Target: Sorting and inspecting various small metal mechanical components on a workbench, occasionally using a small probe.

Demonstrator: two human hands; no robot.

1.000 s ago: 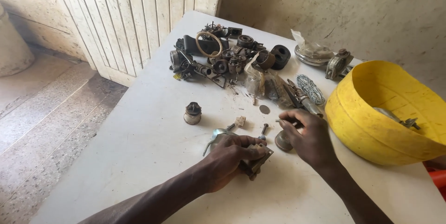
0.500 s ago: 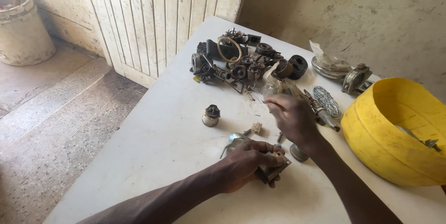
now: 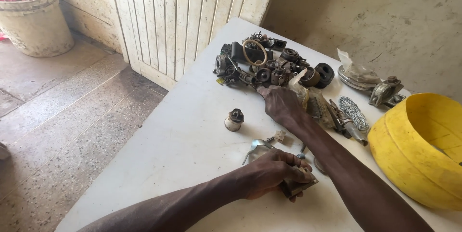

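the left hand is lying near the front edge of the white, scratched desk. its fingers are curling closed over a small dirty metal part with a flat rectangular base, and they are pressing it down on the desk surface. a thin bent strip of grey metal is sticking out just behind this hand.

the right hand is reaching across toward the far edge of the desk. its fingers are stretching out, mostly open, and the fingertips are touching the near side of a heap of dark greasy engine parts; i cannot tell if it is gripping any piece there. a pale ring is lying on top of that heap.

a small round cylinder part with a dark top is standing alone toward the left edge of the desk, apart from both hands. a tiny white plastic piece is lying between the two hands. a large yellow plastic bowl is sitting at the right edge of the desk. a dirty whitish bucket is standing on the floor, well apart from the desk.
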